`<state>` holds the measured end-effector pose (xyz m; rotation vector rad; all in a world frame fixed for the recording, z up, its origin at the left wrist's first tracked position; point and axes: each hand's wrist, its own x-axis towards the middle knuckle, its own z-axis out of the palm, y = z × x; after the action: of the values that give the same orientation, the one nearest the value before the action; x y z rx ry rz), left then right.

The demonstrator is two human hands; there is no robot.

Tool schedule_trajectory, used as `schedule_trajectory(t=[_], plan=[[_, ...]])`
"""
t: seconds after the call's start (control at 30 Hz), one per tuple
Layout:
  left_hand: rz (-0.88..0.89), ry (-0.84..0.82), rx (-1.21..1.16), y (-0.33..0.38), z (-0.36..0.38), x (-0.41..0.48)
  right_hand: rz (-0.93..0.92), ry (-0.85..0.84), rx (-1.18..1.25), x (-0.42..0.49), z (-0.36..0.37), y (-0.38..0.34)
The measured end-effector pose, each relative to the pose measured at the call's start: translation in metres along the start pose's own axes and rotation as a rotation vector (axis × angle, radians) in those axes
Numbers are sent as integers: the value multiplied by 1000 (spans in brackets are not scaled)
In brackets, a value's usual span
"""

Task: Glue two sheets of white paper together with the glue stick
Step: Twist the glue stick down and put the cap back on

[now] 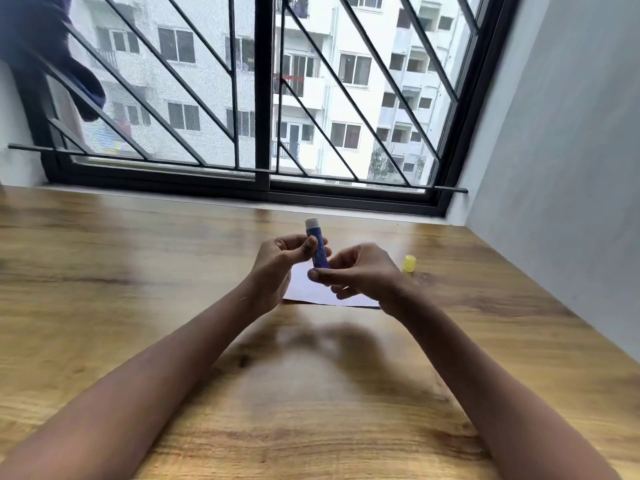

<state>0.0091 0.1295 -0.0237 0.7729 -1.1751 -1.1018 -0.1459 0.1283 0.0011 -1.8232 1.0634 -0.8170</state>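
Glue stick (318,251) is held up over the white paper (301,285), which lies flat on the table (138,271) toward its far edge, with the yellow cap (409,264) off and standing near the paper's right side. The left hand (280,265) curls its fingers round the tube and the right hand (363,275) pinches its bottom end, so this looks like twisting the glue up. Next the white tip must go down and rub along the paper, softly so it does not slide.
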Motion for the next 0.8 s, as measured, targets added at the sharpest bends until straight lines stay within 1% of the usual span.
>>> schedule_trajectory(t=[0.03, 0.07, 0.1, 0.17, 0.23, 0.27, 0.3, 0.33, 0.37, 0.47, 0.5, 0.53, 0.57, 0.63, 0.67, 0.7, 0.73, 0.77, 0.8], plan=[[1, 15, -4, -1, 0, 0, -23, 84, -55, 0, 3, 1], [-4, 28, -15, 0, 1, 1, -23, 102, -57, 1, 5, 2], [-9, 39, -30, 0, 0, 2, 2, 50, -6, 2, 6, 2], [-24, 43, -63, 1, -2, 2, 60, -153, 155, 4, 4, 3], [-32, 19, -57, 0, -2, 1, 96, -321, 302, 4, -2, 3], [-35, 7, -45, 0, -1, 0, 111, -369, 357, 4, -5, 4], [-35, -1, -31, 0, 0, -1, 121, -376, 370, 4, -7, 5], [-33, -6, -19, 0, 1, -2, 118, -338, 328, 4, -8, 5], [-29, -5, -5, -2, 1, -1, 102, -261, 234, 3, -7, 5], [-18, 10, 22, -4, 3, -2, 2, 63, -90, 2, 1, 4], [-18, 13, 15, -4, 3, -2, -38, 136, -141, 3, 5, 4], [-23, 13, 2, -3, 4, -2, -43, 152, -149, 4, 7, 5], [-28, 14, -14, -3, 3, -2, -1, 95, -103, 5, 7, 5], [-36, 13, -39, -1, 3, -3, 168, -205, 140, 6, -1, 3], [-38, 12, -42, -1, 4, -3, 225, -346, 270, 6, -7, 3], [-41, 11, -35, -1, 4, -2, 247, -444, 368, 6, -14, 4], [-40, 9, -35, -2, 5, -2, 245, -496, 434, 6, -18, 5], [-38, 9, -36, -2, 5, -2, 234, -508, 462, 5, -19, 6], [-36, 7, -38, -1, 5, -2, 226, -475, 448, 6, -18, 7]])
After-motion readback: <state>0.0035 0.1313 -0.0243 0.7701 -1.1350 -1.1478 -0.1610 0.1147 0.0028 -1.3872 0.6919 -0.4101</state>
